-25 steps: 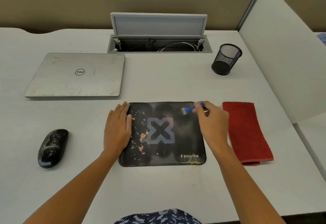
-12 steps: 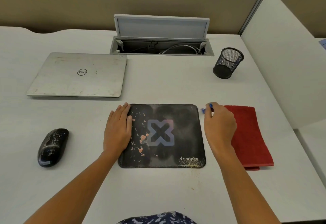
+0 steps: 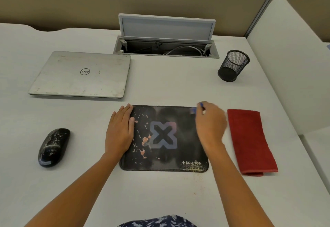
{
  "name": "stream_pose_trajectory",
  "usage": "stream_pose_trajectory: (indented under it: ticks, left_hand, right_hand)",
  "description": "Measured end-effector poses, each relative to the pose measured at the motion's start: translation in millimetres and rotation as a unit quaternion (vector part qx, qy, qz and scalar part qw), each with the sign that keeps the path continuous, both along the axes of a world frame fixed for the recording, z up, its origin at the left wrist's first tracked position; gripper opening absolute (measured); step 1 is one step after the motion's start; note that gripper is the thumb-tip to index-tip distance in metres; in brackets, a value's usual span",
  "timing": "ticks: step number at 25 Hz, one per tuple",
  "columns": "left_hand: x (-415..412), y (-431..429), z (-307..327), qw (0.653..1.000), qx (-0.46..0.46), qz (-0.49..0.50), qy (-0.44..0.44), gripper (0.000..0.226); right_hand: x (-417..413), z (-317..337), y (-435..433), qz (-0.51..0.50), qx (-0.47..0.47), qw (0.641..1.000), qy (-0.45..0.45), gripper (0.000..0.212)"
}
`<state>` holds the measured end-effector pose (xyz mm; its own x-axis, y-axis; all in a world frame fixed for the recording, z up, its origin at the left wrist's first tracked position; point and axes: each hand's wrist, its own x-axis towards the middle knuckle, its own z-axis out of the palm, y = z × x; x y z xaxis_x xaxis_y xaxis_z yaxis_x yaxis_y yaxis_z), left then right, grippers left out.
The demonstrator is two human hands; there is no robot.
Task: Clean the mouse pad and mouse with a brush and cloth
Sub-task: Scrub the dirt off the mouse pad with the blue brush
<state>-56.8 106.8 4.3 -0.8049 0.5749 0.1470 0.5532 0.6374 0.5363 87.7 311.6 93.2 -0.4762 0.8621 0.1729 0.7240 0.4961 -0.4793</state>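
From the head camera, your mouse pad (image 3: 164, 138) lies flat at the centre of the frame on the white desk (image 3: 169, 87). It is black with a purple-grey X in the middle and a "source" logo at its lower right corner. Its left half is spattered with pale orange-pink flecks and a few larger blobs just left of the X; fine yellowish grit dusts the lower right corner by the logo. The upper middle looks smeared and greyish.

Your left hand (image 3: 120, 131) is laid flat, fingers together, palm down on the pad's left edge. Your right hand (image 3: 210, 124) is closed around a small blue brush (image 3: 197, 108) at the pad's upper right corner; only the blurred blue tip shows past your fingers, so you cannot tell whether the bristles touch the pad.

The mouse (image 3: 53, 147) sits at the left of the frame, well apart from the pad, glossy black and flecked with whitish specks. The red cloth (image 3: 250, 141) lies folded just right of the pad, untouched.

A closed silver laptop (image 3: 80, 74) is at the upper left, a black mesh cup (image 3: 233, 68) at the upper right.
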Motion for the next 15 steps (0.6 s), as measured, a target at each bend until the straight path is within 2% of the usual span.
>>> stream_pose_trajectory:
  ticks: [2,3,5,7,9,11,12,13,15]
  left_hand:
    - [0,0,0,1.0,0.0,0.003,0.003,0.05]
    - [-1,0,-1,1.0,-0.002,0.003,0.003,0.051]
    - [-2,0,-2,1.0,-0.006,0.002,0.001,0.051]
    - [-2,0,-2,1.0,-0.008,0.002,0.0,0.051]
    - [-1,0,-1,1.0,-0.005,0.003,-0.003,0.051]
    - [0,0,0,1.0,-0.003,0.003,-0.006,0.051]
    - [0,0,0,1.0,-0.002,0.001,-0.007,0.051]
    - [-1,0,1,1.0,-0.001,0.0,-0.008,0.052]
    - [-2,0,1,1.0,-0.002,0.001,-0.009,0.052]
  right_hand:
    - [8,4,9,-0.061,0.068,0.995,0.025,0.021]
    - [5,6,6,-0.034,0.05,0.997,0.056,0.02]
    - [-7,5,-8,0.089,-0.067,0.989,0.101,0.022]
    - [-17,-1,-18,0.164,-0.175,0.967,0.088,0.025]
    - [-16,-6,-9,0.11,-0.148,0.981,0.061,0.025]
    - [1,-5,15,-0.03,-0.034,0.998,0.041,0.024]
    - [10,-2,26,-0.082,0.009,0.996,0.04,0.023]
    - [18,-1,33,-0.099,0.028,0.993,0.054,0.023]
    - [20,1,37,-0.033,-0.015,0.993,0.108,0.024]
